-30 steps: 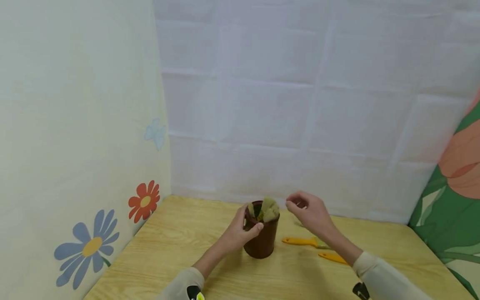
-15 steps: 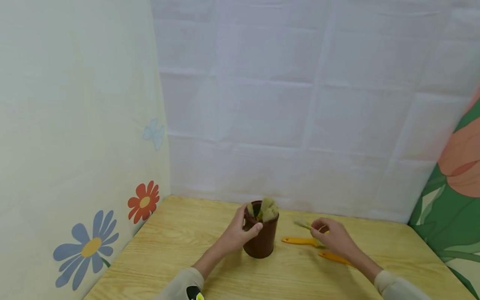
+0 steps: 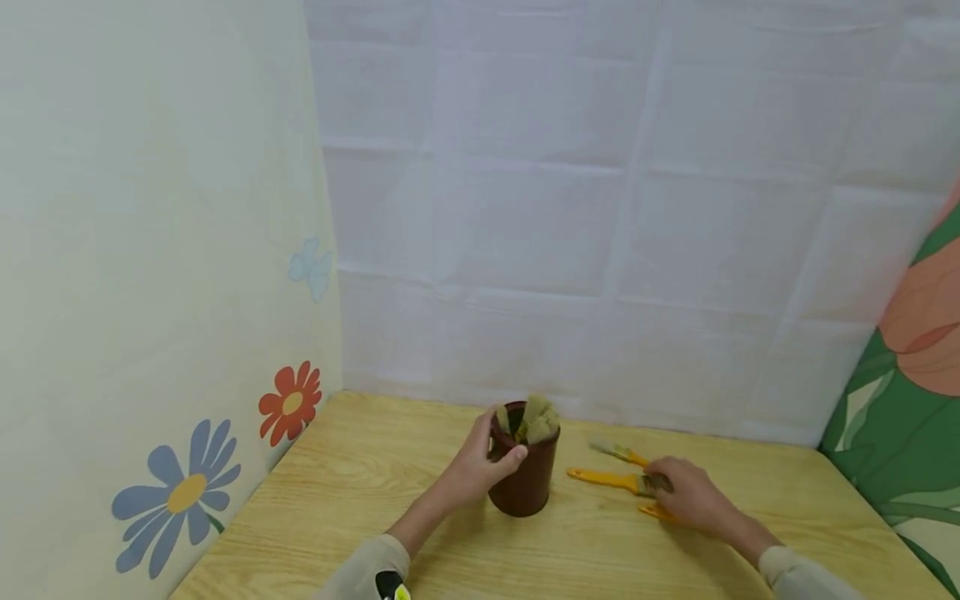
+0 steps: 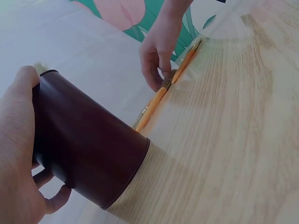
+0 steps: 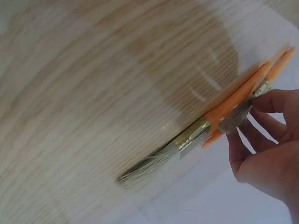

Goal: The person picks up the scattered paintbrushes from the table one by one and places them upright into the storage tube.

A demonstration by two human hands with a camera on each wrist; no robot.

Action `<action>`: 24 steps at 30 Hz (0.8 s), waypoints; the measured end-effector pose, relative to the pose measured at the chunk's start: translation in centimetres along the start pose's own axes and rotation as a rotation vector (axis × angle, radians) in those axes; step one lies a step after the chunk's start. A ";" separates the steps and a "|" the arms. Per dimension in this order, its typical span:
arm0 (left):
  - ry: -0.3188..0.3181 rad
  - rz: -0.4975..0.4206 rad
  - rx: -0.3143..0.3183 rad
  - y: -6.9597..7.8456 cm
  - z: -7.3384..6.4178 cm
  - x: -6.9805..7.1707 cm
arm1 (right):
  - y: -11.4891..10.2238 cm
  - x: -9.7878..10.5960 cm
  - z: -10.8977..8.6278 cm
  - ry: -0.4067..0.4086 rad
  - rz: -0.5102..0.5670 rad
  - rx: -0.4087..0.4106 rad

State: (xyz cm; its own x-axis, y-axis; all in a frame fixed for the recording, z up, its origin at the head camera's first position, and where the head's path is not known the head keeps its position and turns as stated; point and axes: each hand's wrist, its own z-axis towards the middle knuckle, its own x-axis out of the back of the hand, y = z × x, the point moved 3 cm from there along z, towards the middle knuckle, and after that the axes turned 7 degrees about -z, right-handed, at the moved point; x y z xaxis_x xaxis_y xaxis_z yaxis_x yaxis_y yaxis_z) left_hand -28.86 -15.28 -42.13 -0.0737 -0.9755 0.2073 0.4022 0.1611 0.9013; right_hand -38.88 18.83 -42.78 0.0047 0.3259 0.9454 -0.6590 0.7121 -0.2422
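Observation:
My left hand (image 3: 480,467) grips a dark brown cup (image 3: 525,483) around its upper wall, thumb at the front near the rim. Pale bristles of brushes (image 3: 538,421) stick up out of the cup. On the table, my right hand (image 3: 690,496) pinches the bristle end of the middle paintbrush (image 3: 603,477). The right wrist view shows its bristles (image 5: 236,116) between thumb and fingers. A smaller paintbrush (image 3: 622,452) lies just behind it. In front is a third paintbrush (image 3: 656,512), its bristle end hidden by the hand in the head view.
The wood-grain table (image 3: 420,550) extends to a creased white backdrop (image 3: 540,250). A cream wall with printed flowers (image 3: 176,492) stands on the left. On the right is a panel with a large printed flower (image 3: 922,333).
My right hand has moved from beside the cup's rim rightward and down to the brushes on the table. The middle brush has shifted slightly. My left hand keeps its grip on the cup.

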 end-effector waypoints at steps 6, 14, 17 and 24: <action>-0.004 -0.001 0.010 0.0 0.0 -0.1 | 1.3 0.3 0.0 -0.084 -0.051 -0.086; 0.006 0.005 0.010 0.2 0.0 0.1 | 2.1 1.0 -0.4 -0.094 0.245 -0.146; 0.007 0.014 0.016 0.1 0.0 0.1 | 2.3 0.8 -0.5 -0.111 0.289 -0.163; 0.013 0.029 0.046 0.0 -0.2 0.1 | 2.1 0.8 -0.6 -0.101 0.343 -0.186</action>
State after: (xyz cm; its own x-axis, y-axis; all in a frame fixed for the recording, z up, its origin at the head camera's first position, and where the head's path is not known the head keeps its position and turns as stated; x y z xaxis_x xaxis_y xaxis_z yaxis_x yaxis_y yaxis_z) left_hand -28.66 -15.38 -42.16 -0.0505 -0.9722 0.2286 0.3619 0.1955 0.9115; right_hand -39.77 20.97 -42.65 -0.2718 0.5077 0.8175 -0.4621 0.6763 -0.5736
